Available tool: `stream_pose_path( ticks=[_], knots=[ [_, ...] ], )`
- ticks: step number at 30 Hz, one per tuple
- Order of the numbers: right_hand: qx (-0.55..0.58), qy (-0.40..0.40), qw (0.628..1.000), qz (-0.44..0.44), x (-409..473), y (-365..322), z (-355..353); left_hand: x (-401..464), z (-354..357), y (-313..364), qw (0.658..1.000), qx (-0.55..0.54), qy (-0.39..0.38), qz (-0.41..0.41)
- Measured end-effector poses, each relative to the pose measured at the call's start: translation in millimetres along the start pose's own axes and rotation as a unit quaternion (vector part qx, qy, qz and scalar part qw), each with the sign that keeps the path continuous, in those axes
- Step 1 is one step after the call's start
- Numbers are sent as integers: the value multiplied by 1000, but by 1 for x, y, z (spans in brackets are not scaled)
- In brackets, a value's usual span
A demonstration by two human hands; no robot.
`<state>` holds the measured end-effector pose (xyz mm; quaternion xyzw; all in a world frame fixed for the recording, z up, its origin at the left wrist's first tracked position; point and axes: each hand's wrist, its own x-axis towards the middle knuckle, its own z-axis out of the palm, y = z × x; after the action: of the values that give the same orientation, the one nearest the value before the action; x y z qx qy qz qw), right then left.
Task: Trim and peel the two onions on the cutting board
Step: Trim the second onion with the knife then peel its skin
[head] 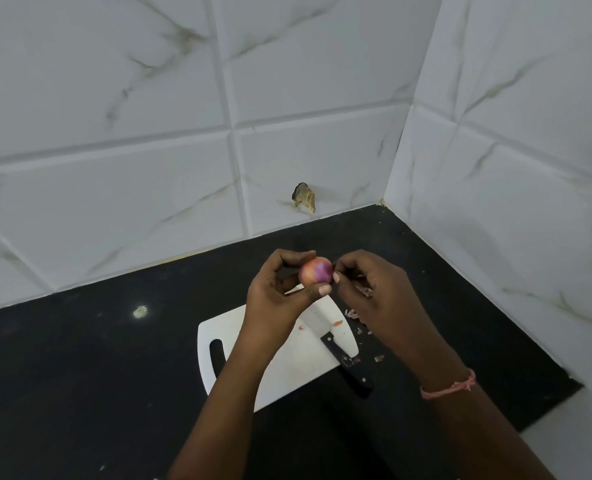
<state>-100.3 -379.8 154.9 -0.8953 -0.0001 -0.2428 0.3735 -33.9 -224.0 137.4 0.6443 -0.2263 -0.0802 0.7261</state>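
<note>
The left hand [277,289] holds a small onion [316,269] up in the air, above the far end of the white cutting board [287,368]. Its fingers [322,289] curl round the onion from below and behind, so the onion stays put and the bare side faces the other hand. The right hand [367,285] is just beside the onion, and its fingers [336,277] pinch at the onion's edge, where a bit of skin seems to be, though the bit is too small to see well. One patch of the onion is already purple and shiny, and the rest is orange and dry, so I think the peeling is only partly done. The onion is held up high, most likely so both hands can turn it and pull skin off any side. The knife [336,348] lies flat on the board with its black handle sticking out over the board's near edge onto the black surface [80,358], out of the way but easy to grab. Little scraps of skin [353,315] lie on the surface just right of the board, likely dropped there to keep the board tidy. I can see only one onion; a second one does not show, and it may be hidden behind the hands. A pink thread band [450,388] sits round the right wrist. White tiled walls [149,133] meet in the corner behind.
</note>
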Motion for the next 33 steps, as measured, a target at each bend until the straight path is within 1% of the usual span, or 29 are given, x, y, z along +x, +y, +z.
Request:
stream_pose_path(
  ticks=[4, 8, 12, 17, 23, 29, 33],
  knots=[
    [20, -25, 999, -6, 1, -2, 0, 0, -7, 1, 1000, 3, -12, -8],
    [6, -40, 999, -15, 1, -4, 3, -4, -11, -2, 1000, 1, -12, -10],
    [53, -60, 997, -2, 4, -8, 1, -8, -14, -4, 999, -30, -7, -30],
    [65, -36, 997, 24, 2, -8, 15, -17, -14, -9, 996, -65, 15, -56],
    [58, 2, 998, 21, 3, -15, 31, -24, -20, -9, 992, -73, 45, -88],
    [45, 10, 999, 8, 12, -19, 42, -23, -24, -6, 972, -171, 66, -147],
    [68, 14, 997, 14, 15, -17, 47, -21, -24, -7, 950, -239, 87, -179]
  ],
)
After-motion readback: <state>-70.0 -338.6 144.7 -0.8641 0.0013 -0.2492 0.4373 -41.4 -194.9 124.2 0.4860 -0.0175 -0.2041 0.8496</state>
